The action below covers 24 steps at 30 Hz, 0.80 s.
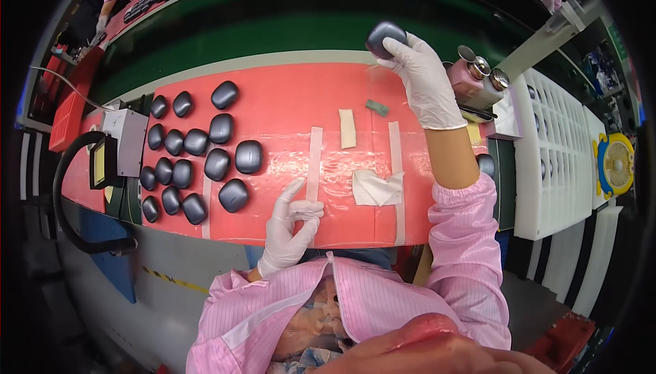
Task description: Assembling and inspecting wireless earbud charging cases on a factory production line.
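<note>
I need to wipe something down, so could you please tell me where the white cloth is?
In the head view, the white cloth lies on the red mat, right of centre, between two tape strips and right of the left hand.

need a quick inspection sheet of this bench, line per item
surface: red mat with pale tape strips, green belt behind.
job's things: dark grey rounded cases in rows at left; one case raised in the right hand.
clutter: white cloth, small grey pad, pink bottle.
grips: right hand gloved, closed on the case; left hand gloved, empty, on the mat, forefinger out.
cables: black hose at left.
surroundings: white slotted tray at right; another person far left.
</note>
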{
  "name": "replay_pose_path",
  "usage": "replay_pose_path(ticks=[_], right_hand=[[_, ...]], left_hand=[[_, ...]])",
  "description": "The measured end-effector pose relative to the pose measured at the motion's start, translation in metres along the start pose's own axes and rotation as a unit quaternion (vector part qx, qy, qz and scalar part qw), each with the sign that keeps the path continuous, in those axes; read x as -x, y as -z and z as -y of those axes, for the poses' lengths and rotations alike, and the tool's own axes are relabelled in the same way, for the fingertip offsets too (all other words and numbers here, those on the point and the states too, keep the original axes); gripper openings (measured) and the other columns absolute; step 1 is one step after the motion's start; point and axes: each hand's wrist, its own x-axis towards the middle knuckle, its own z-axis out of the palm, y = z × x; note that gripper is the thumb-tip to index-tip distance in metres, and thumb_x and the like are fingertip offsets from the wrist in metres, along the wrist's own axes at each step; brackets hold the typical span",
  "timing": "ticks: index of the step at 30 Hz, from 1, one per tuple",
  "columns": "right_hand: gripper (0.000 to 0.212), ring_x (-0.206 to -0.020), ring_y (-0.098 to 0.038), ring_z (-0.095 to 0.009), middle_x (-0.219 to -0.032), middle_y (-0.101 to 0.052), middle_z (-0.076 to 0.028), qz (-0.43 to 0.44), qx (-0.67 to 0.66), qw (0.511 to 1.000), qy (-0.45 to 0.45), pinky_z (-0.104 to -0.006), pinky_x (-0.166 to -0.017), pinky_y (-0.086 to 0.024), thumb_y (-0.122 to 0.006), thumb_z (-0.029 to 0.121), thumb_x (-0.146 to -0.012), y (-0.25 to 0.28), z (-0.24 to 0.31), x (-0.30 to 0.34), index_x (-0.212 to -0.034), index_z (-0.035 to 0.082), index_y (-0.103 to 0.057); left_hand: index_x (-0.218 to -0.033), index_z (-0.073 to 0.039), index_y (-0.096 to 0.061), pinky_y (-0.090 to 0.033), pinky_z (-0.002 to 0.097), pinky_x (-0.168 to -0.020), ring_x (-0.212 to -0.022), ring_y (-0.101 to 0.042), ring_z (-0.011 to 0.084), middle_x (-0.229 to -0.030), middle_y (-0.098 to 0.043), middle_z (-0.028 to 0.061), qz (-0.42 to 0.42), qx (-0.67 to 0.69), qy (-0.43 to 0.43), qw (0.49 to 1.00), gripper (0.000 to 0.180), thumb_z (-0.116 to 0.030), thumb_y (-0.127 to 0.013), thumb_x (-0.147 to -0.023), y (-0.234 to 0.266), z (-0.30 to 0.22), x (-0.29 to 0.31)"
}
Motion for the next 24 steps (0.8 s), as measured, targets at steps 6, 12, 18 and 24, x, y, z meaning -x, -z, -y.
replay_pose_path(ticks=[6,12,18,24], right_hand=[[0.034,-0.092,-0.06,-0.01,-0.105,-0.063,-0.006,0.041,0.041,0.998,-0.039,-0.0199,-0.065,-0.048,-0.061,0.018,-0.089,-0.006,-0.004,0.043,-0.117,-0.001,-0.056],[0.03,-0.072,-0.06,-0.007,-0.092,-0.065,-0.004,0.082,0.026,0.99,-0.109,-0.0179,-0.052,-0.043,-0.06,0.02,-0.09,-0.002,-0.042,0.079,-0.112,0.0,-0.057],[0.027,-0.071,-0.059,-0.008,-0.09,-0.064,-0.004,0.101,0.039,0.988,-0.114,-0.0174,-0.057,-0.043,-0.058,0.019,-0.09,-0.024,-0.049,0.083,-0.11,0.001,-0.057],[0.029,-0.077,-0.063,-0.01,-0.094,-0.064,-0.006,0.086,0.058,0.988,-0.118,-0.0178,-0.059,-0.045,-0.057,0.015,-0.09,-0.019,-0.051,0.089,-0.114,-0.001,-0.055]], left_hand=[[-0.139,-0.003,-0.034,-0.048,0.03,-0.088,-0.095,-0.062,0.017,-0.104,-0.064,0.0105,0.006,-0.029,0.01,1.0,0.06,0.001,-0.058,-0.085,0.0,0.0,0.006],[-0.136,-0.002,-0.038,-0.047,0.0287,-0.089,-0.096,-0.062,0.0145,-0.102,-0.065,0.0093,0.063,-0.044,0.006,0.997,0.055,-0.001,-0.061,-0.086,-0.002,-0.034,0.003],[-0.14,0.014,-0.012,-0.055,0.0282,-0.074,-0.082,-0.065,0.0198,-0.1,-0.064,0.0167,0.111,-0.16,-0.422,0.885,0.096,-0.013,-0.077,-0.075,0.028,-0.199,-0.007],[-0.141,0.012,-0.01,-0.056,0.0265,-0.068,-0.081,-0.065,0.0195,-0.103,-0.063,0.0172,0.127,-0.15,-0.526,0.828,0.097,-0.013,-0.076,-0.076,0.039,-0.226,-0.015]])
